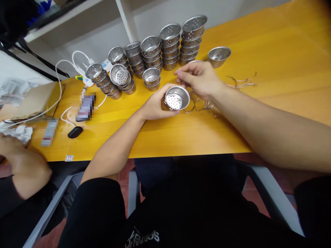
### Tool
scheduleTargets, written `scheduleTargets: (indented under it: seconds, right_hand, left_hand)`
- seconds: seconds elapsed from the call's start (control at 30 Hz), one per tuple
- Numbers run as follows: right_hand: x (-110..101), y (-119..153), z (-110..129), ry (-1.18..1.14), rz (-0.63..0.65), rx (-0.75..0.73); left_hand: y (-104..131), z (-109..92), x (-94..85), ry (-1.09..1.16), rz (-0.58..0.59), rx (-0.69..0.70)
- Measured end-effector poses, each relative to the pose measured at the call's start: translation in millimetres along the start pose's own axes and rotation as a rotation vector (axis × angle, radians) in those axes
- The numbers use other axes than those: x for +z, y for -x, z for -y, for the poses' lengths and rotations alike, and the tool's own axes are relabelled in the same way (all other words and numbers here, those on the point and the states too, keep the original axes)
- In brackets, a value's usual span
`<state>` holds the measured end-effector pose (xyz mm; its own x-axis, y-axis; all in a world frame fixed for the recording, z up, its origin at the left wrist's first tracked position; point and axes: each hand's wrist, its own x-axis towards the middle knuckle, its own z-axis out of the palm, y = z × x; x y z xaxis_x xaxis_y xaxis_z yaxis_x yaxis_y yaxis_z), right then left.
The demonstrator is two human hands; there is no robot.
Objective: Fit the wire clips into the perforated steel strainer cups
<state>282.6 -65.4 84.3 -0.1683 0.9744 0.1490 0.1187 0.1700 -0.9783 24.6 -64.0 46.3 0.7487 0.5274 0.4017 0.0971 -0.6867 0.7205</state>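
Note:
A small perforated metal cup (177, 98), its round mouth tipped toward me, is held in my left hand (153, 106) with fingers and thumb wrapped around its side. My right hand (200, 79) hovers just above and to the right of that cup. Its thumb and fingertips are pinched together; whatever may be between them is too small to make out. Thin curved wire pieces (204, 104) lie on the table below my right wrist, and more wire pieces (240, 84) are farther right. Behind my right hand, another cup's rim is mostly hidden.
Several tall stacks of perforated cups (169, 46) stand along the back of the yellow table (181, 137). A single cup (219, 57) stands at the right. On the left lie a phone (86, 107), white cables and a black oval device (75, 132). Another person's arm (24, 165) rests far left.

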Motion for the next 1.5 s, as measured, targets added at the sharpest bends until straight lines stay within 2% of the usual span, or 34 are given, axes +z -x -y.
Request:
scheduleTargets:
  seconds: [0.1, 0.23, 0.33, 0.43, 0.63, 0.8, 0.93, 1.17, 1.3, 1.5]
  right_hand:
    - [-11.5, -1.5, 6.5, 0.083, -0.079, -0.055]
    - [-20.8, 2.3, 16.9, 0.17, -0.1, -0.117]
    - [-15.0, 12.3, 27.2, 0.268, -0.063, -0.145]
    - [-4.4, 23.2, 35.8, 0.358, -0.007, -0.112]
    - [3.7, 22.6, 28.3, 0.466, 0.011, -0.085]
    - [3.8, 12.5, 7.3, 0.44, -0.039, -0.282]
    - [6.4, 9.8, -0.6, 0.422, -0.055, -0.327]
    - [10.6, 9.3, -1.8, 0.393, -0.066, -0.338]
    - [17.8, 12.6, 0.3, 0.307, -0.074, -0.346]
    - [24.5, 16.1, 11.9, 0.114, 0.01, -0.308]
  left_hand:
    - [1.0, 18.9, 1.1, -0.028, -0.049, 0.003]
    - [3.0, 52.7, 0.5, -0.069, -0.111, 0.0]
    - [3.3, 74.2, -2.6, -0.088, -0.159, -0.013]
    - [3.4, 83.4, -5.2, -0.124, -0.198, -0.046]
    - [4.0, 77.5, -6.4, -0.121, -0.218, -0.013]
    - [4.7, 74.9, -8.5, -0.171, -0.182, 0.032]
    - [5.1, 76.0, -8.0, -0.189, -0.212, 0.019]
    - [3.8, 75.7, -6.9, -0.217, -0.223, 0.032]
    - [4.4, 66.3, -6.0, -0.236, -0.238, -0.018]
    - [3.2, 51.5, -4.8, -0.193, -0.271, -0.044]
